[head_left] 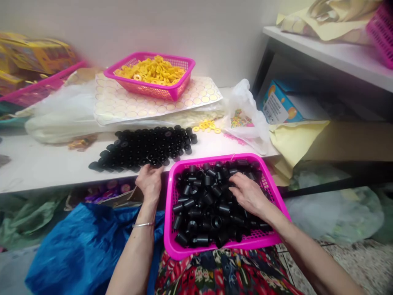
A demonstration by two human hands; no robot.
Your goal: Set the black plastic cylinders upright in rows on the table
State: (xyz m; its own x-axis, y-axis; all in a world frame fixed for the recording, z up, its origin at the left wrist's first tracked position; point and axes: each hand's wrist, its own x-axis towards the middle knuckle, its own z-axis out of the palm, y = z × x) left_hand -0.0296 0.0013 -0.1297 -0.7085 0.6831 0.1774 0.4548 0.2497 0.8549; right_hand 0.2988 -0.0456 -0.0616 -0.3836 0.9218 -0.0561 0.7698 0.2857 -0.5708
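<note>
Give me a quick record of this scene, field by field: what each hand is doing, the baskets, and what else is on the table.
left hand: at the table edge, fingers touching the black caps laid out in rows
right hand: resting in the near pink basket, on its loose black caps
far pink basket: filled with yellow rings, sitting on a sheet of round stickers
table: white, with a few loose yellow rings and a plastic bag
wrist: a thin bracelet on the left arm
</note>
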